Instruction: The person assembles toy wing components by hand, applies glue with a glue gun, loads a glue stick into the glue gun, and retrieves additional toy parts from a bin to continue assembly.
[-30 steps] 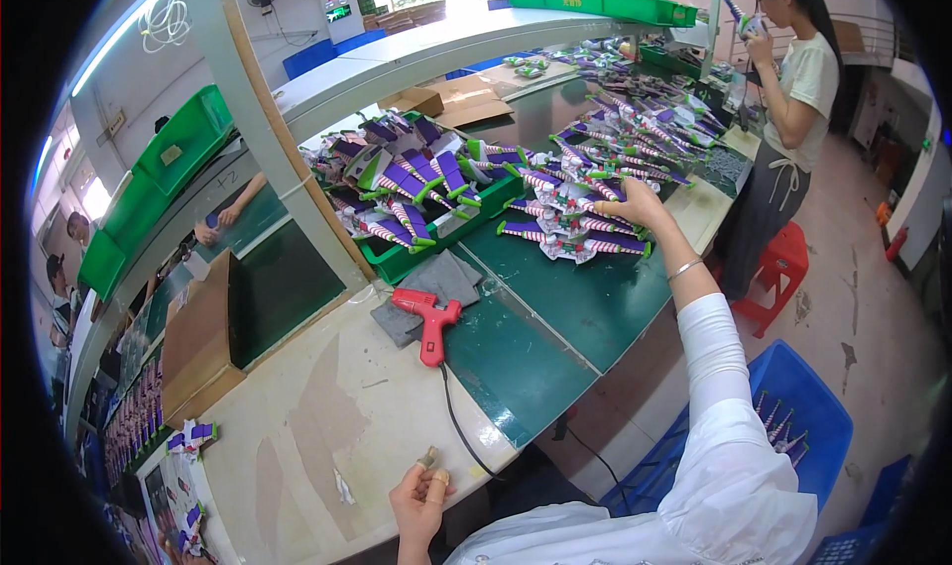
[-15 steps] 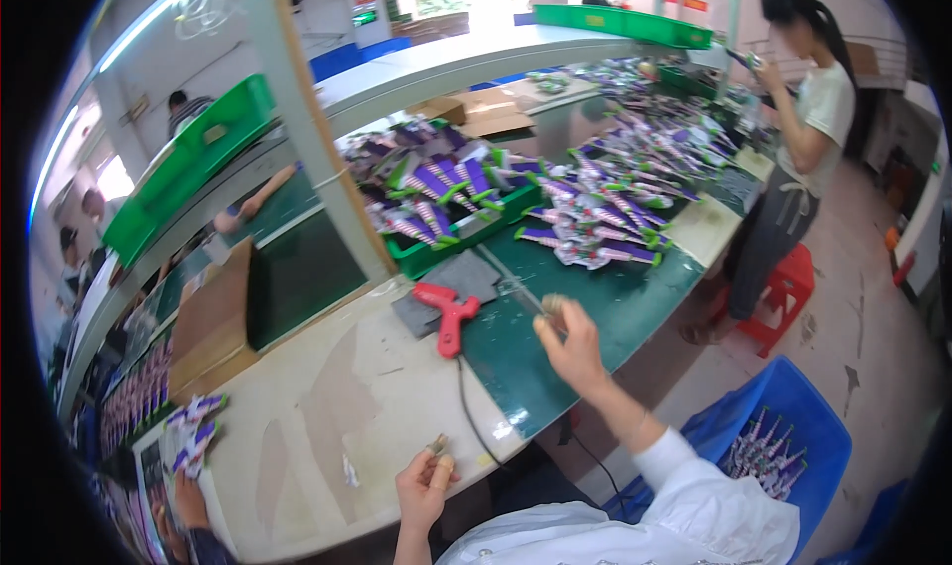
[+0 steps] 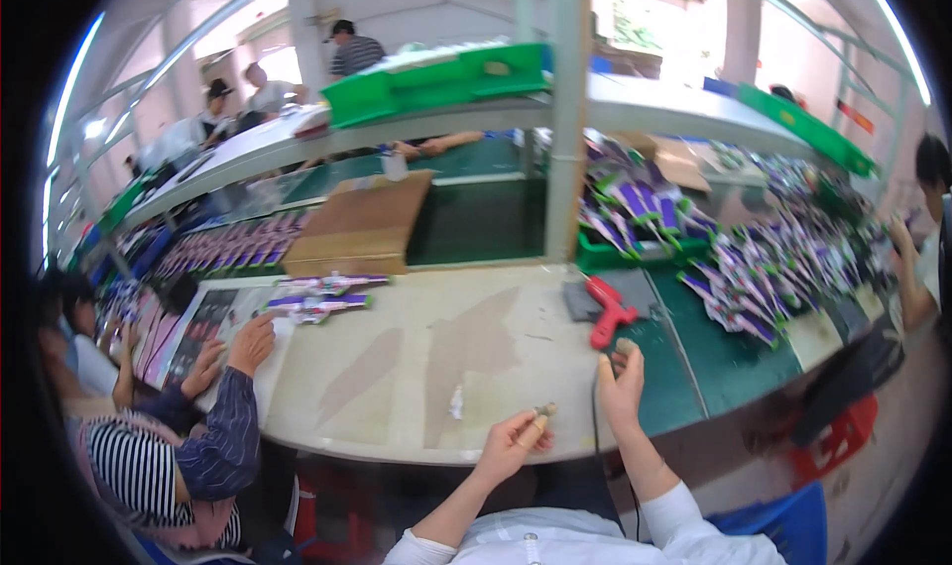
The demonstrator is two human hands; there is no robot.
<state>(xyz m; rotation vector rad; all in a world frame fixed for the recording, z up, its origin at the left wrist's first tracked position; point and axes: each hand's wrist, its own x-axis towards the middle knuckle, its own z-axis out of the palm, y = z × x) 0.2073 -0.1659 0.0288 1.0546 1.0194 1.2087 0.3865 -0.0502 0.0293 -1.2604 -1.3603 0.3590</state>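
Hands (image 3: 621,389) apart, red glue gun (image 3: 609,315) seemingly just beyond the right.

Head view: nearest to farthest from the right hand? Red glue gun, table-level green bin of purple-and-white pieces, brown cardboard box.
1. Red glue gun: just beyond the right hand.
2. Green bin: farther back, behind the glue gun.
3. Brown cardboard box: off to the left.

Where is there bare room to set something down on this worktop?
Widest: the pale tabletop between the purple-and-white winged pieces at left and the red pistol-shaped glue gun, interrupted by a small white scrap. Also the dark green surface between glue gun and heaped winged pieces at right. That heap and the filled green plastic bin are crowded.
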